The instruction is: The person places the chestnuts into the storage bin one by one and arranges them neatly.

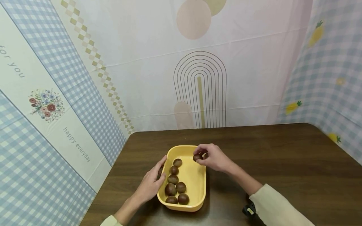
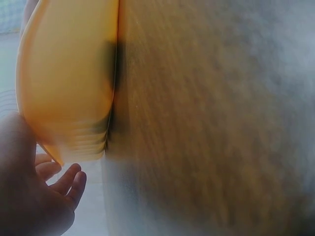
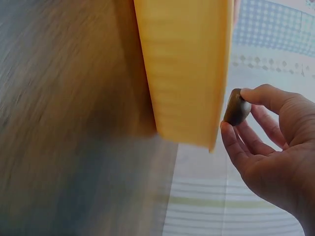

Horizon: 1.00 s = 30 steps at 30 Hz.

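A yellow rectangular tray (image 1: 193,185) stands on the table, with several brown chestnuts (image 1: 173,179) lying along its left side and near corner. My right hand (image 1: 214,158) pinches one chestnut (image 1: 197,157) between thumb and fingers over the tray's far right corner. In the right wrist view that chestnut (image 3: 237,107) is held just beyond the tray's rim. My left hand (image 1: 150,183) rests against the tray's left rim with fingers extended. The left wrist view shows the left hand (image 2: 42,187) beside the tray's outer wall (image 2: 69,78).
The dark wooden table (image 1: 271,157) extends to both sides of the tray. A printed cloth (image 1: 147,88) hangs behind it, with checked cloth at left and right. A black strap with a small device (image 1: 249,209) shows by the right sleeve (image 1: 278,205).
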{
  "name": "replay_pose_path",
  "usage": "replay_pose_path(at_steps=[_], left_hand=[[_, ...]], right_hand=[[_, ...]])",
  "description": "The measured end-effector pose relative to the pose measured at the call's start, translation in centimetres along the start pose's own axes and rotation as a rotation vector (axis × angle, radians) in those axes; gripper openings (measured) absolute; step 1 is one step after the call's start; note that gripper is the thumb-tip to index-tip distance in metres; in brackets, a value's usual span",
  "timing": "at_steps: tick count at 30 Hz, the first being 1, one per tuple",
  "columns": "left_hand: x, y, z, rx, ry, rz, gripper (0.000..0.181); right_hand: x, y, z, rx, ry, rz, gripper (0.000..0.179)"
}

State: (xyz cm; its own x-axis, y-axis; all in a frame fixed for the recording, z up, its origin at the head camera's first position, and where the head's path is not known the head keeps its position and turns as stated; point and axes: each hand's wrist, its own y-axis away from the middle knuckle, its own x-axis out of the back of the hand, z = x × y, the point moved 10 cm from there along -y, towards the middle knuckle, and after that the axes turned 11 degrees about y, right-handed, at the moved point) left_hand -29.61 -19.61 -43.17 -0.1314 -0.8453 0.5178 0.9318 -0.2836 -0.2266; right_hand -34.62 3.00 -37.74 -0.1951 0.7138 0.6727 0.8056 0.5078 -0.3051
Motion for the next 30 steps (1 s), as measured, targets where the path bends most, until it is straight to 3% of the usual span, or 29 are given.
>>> replay_pose_path(at_steps=[14,30], left_hand=[[0.1,-0.1,-0.1,-0.007,-0.011,0.003,0.067],[0.1,-0.2,0.2,-0.034,-0.007,0.005,0.067]], right_hand=[[-5.3,-2.2,-1.8,0.066,-0.012,-0.076,0.021],[-8.6,-2.2,-3.0,0.054,0.169,-0.192,0.024]])
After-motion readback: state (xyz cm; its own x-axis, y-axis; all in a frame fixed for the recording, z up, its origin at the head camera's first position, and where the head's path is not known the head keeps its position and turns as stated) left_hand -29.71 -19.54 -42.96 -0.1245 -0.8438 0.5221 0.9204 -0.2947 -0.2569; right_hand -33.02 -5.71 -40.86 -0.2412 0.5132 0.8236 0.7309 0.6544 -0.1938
